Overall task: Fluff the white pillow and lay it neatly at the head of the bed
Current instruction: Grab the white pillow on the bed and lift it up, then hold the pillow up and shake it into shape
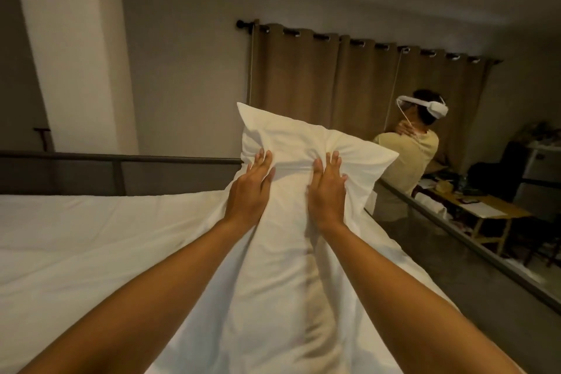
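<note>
Two flat, spread palms: left hand, right hand press into pillow; fluffing underway, laying at bed head pending.

White pillow: one. Hands: two, left hand and right hand. Bed: one. Other person: one, wearing one headset. Curtain rod: one. Bench: one.

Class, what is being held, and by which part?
Nothing gripped: left hand and right hand press flat, fingers straight, on the middle of the white pillow.
</note>
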